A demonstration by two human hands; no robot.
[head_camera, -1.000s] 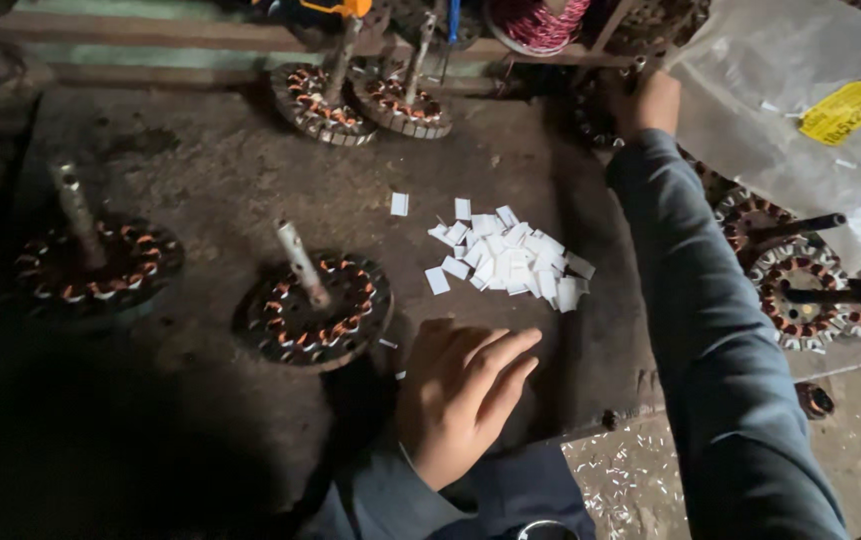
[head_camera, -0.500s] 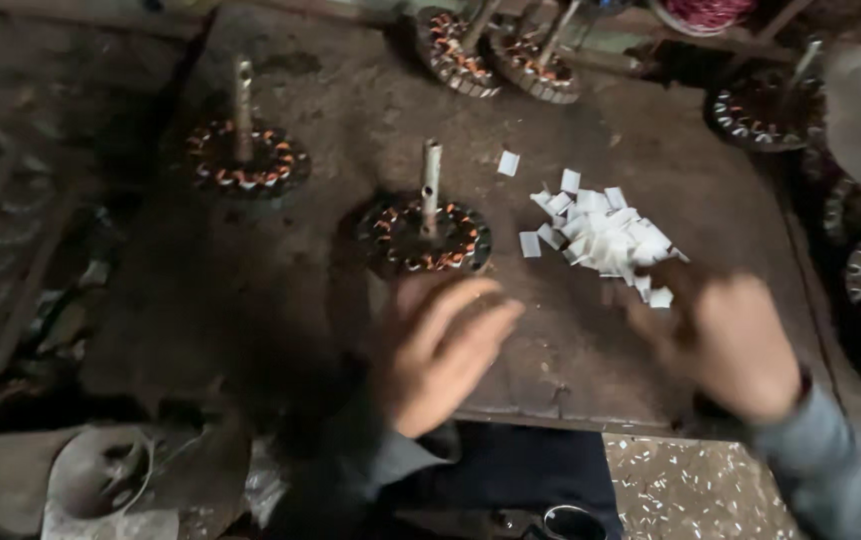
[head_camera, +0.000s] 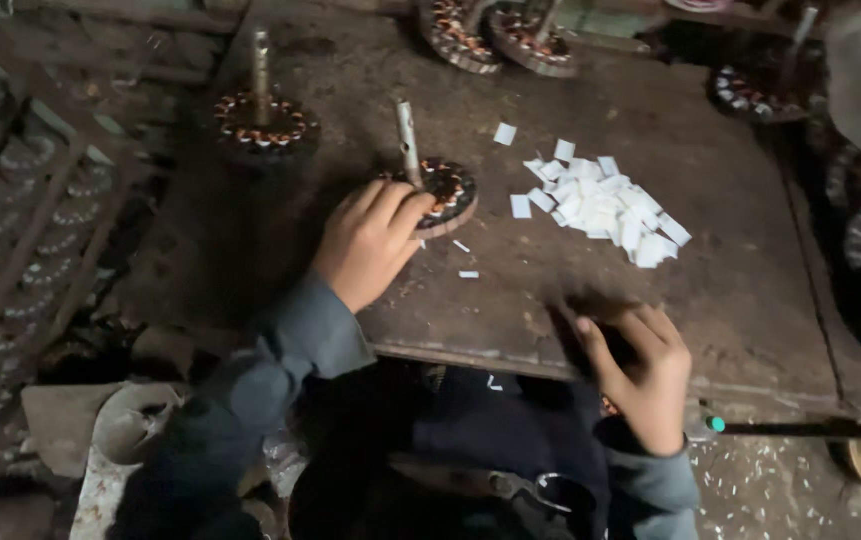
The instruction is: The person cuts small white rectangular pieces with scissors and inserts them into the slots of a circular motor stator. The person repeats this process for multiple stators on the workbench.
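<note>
The left hand (head_camera: 370,240) lies on the near edge of a round motor part with copper wire coils and a metal rod sticking up (head_camera: 437,188). The fingers are held close together and curl over its rim, so the hand grips the part. The part sits near the middle of the dark, dirty metal desk (head_camera: 730,300), and looks a bit tipped up on the side by the hand.

The right hand (head_camera: 640,370) is at the front edge of the desk. Its fingers are bent and pressed down on the top. I cannot tell if it pinches anything small.

A heap of little white paper slips (head_camera: 605,208) lies just beside the motor part, on its right. Two loose slips (head_camera: 465,260) lie near the left hand. Another coil part with a rod (head_camera: 265,120) stands farther left, well apart. More coil parts (head_camera: 498,35) sit at the back of the desk.

What could go wrong: the part is held only by its rim, so it could slip and drop back on the desk. The thin copper wires could get bent or scraped. A quick move of a sleeve could sweep the light paper slips off the desk onto the floor.
</note>
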